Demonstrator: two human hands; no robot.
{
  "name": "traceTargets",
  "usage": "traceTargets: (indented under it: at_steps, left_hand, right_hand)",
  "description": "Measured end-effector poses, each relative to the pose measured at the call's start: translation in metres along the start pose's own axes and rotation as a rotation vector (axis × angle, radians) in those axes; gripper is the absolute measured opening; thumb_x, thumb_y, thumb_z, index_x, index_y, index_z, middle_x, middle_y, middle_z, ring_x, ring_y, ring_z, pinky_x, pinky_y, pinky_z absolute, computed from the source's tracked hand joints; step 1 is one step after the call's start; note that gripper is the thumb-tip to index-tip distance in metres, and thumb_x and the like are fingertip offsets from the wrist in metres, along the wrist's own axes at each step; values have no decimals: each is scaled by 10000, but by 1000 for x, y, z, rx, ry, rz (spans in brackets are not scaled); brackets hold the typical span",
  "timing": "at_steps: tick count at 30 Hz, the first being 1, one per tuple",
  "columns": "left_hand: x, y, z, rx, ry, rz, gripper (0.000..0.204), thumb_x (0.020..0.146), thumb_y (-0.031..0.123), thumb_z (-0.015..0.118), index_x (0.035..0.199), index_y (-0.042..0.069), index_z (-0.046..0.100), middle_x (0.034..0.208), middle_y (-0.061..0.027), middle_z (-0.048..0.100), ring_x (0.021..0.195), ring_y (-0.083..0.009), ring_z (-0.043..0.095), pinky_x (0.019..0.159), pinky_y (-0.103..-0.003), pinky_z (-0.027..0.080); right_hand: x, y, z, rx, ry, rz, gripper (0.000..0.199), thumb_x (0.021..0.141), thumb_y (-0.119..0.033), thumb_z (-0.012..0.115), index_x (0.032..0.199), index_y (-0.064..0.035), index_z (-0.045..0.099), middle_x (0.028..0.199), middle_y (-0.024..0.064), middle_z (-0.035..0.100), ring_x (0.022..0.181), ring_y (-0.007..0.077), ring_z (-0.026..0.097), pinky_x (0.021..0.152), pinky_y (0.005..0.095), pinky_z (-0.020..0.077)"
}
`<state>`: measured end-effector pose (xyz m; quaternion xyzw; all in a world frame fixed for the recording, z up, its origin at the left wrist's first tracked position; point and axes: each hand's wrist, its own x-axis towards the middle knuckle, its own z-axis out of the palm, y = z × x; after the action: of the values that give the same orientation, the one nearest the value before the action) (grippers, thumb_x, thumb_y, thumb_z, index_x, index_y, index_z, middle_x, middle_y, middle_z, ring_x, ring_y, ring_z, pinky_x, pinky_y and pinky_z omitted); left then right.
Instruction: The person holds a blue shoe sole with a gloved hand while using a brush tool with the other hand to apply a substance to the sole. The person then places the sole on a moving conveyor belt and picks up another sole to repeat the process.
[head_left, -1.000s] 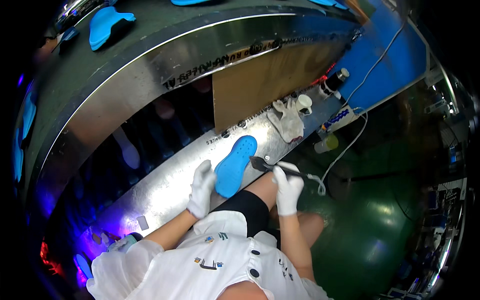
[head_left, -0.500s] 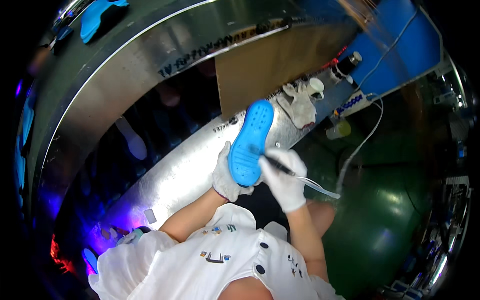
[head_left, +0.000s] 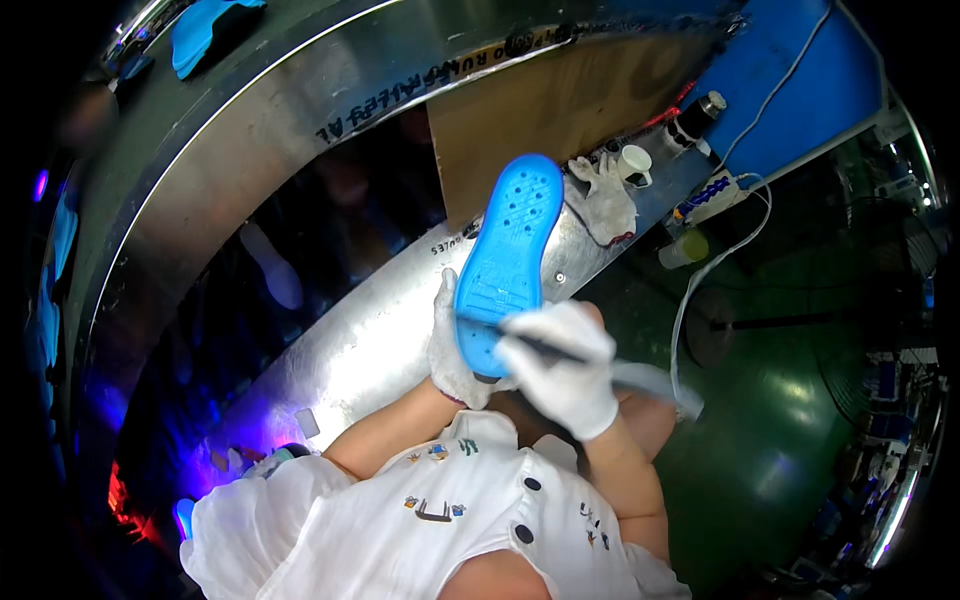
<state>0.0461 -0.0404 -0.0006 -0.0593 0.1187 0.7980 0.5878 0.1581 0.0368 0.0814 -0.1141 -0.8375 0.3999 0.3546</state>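
A blue shoe sole [head_left: 512, 235], with holes at the toe and ridges across its middle, is held tilted before me, toe end away. My left hand [head_left: 455, 360], in a white glove, is closed around the heel end from the left and beneath. At the heel's lower edge a small dark part shows. My right hand [head_left: 572, 370], also white-gloved, is closed on a slim dark tool with a pale, translucent far end [head_left: 655, 382]. The tool's tip lies at the sole's heel half; motion blur hides its exact kind and whether it touches.
Beneath the sole runs a curved metal ledge [head_left: 365, 345]. A spare glove [head_left: 605, 205], white cup [head_left: 634, 164] and dark flask [head_left: 695, 122] stand on it by a brown board [head_left: 540, 110]. A power strip [head_left: 712, 197] with white cable is at right. Pale soles [head_left: 270, 265] lie left.
The sole has shifted slightly away from me and its toe end has risen. My right hand with the slim dark tool has moved toward the heel end.
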Motion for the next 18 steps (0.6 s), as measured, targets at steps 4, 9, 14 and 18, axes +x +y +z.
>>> traceTargets:
  at_steps: [4, 9, 14, 18]
  left_hand:
    - [0, 5, 4, -128, -99, -85, 823, 918, 734, 364, 1355, 48, 487, 1185, -231, 613, 978, -383, 636, 875, -536, 537]
    - [2, 16, 8, 1, -135, -134, 880, 906, 749, 357, 1374, 11, 464, 1177, -283, 603, 891, -397, 654, 746, -489, 574]
    - [16, 16, 12, 124, -177, 1, 876, 893, 762, 345, 1373, 41, 473, 1114, -294, 616, 691, -364, 662, 468, -411, 550]
    - [15, 35, 21, 105, -310, -203, 810, 929, 690, 386, 1422, 48, 418, 1111, -310, 606, 749, -371, 665, 623, -440, 587]
  right_hand:
    - [-1, 1, 3, -152, 58, -184, 189, 736, -26, 760, 900, -46, 668, 868, 84, 677, 760, 261, 630, 683, 365, 511]
    - [-5, -4, 2, 32, 197, 156, 185, 728, 20, 750, 901, -12, 692, 842, 104, 663, 772, 247, 643, 704, 342, 514]
    - [-17, -20, 10, -77, 1, -98, 254, 681, -5, 805, 908, -29, 693, 878, 118, 697, 739, 249, 660, 681, 326, 528]
    - [-8, -1, -7, -70, 107, 168, 204, 729, 25, 764, 911, -38, 697, 886, 115, 686, 797, 233, 661, 719, 320, 527]
